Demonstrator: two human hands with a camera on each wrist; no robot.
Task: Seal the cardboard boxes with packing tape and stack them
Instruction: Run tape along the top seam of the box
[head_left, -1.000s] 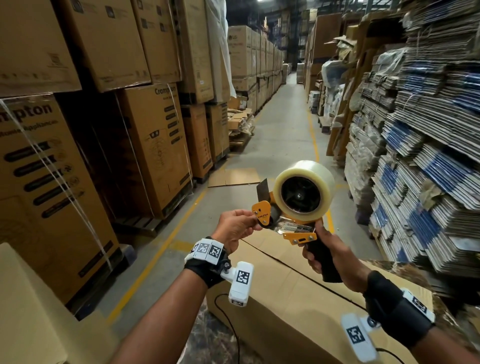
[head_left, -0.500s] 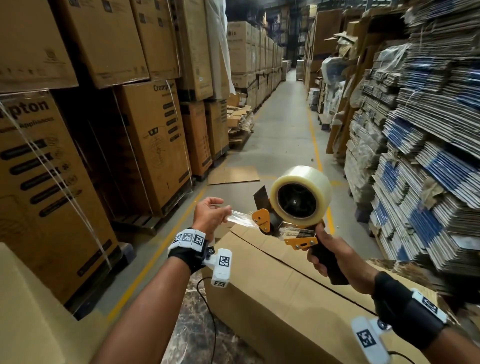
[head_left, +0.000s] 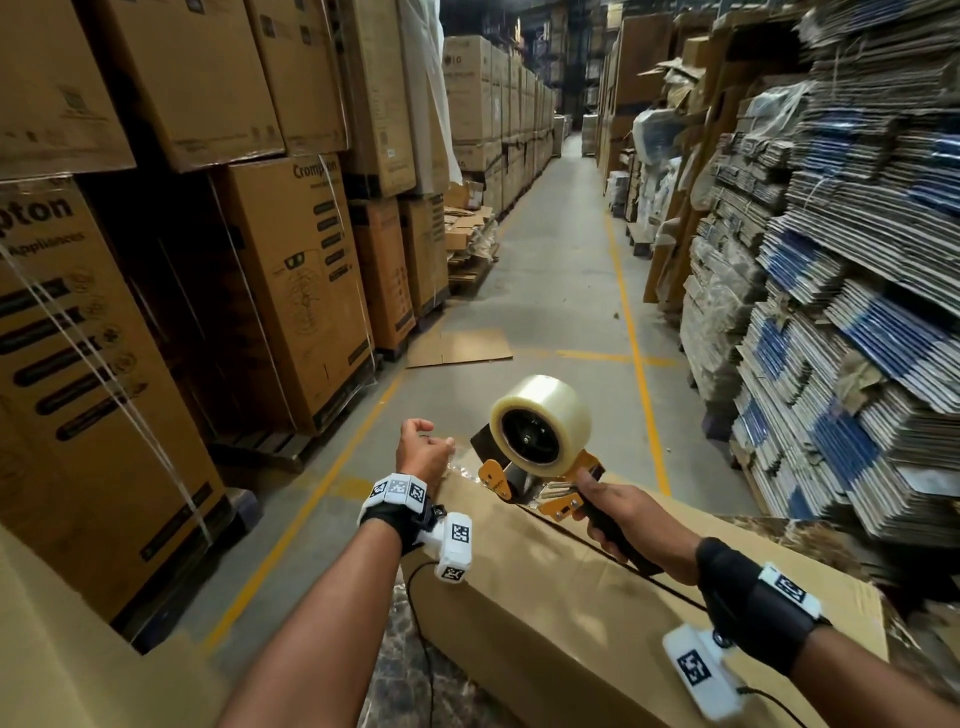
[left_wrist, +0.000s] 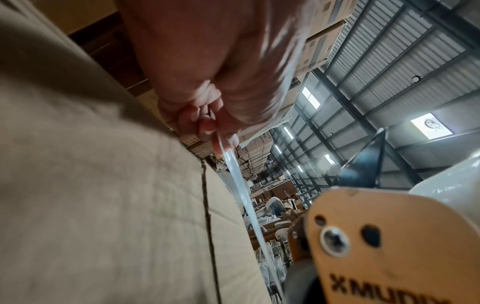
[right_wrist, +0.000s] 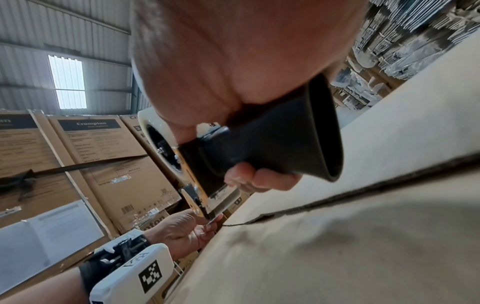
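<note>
A long cardboard box (head_left: 597, 623) lies in front of me, its top seam (head_left: 613, 553) open along the middle. My right hand (head_left: 618, 512) grips the black handle of an orange tape dispenser (head_left: 540, 462) carrying a clear tape roll (head_left: 543, 415), held over the box's far end. My left hand (head_left: 423, 452) pinches the free end of the tape strip (left_wrist: 241, 191) at the box's far edge. In the left wrist view the strip runs taut from the fingers (left_wrist: 223, 139) to the dispenser (left_wrist: 389, 246). The right wrist view shows the handle (right_wrist: 272, 139) and the seam (right_wrist: 337, 199).
Tall stacks of printed cartons (head_left: 291, 280) on pallets line the left. Bundles of flattened cardboard (head_left: 857, 312) fill the right. A concrete aisle with yellow lines (head_left: 636, 353) runs ahead, with a flat cardboard sheet (head_left: 457, 348) on the floor. Another box edge (head_left: 62, 649) sits at lower left.
My left hand pulled the tape end out from the dispenser, then both hands dropped toward the box's far end. The dispenser now sits lower, close to the box top.
</note>
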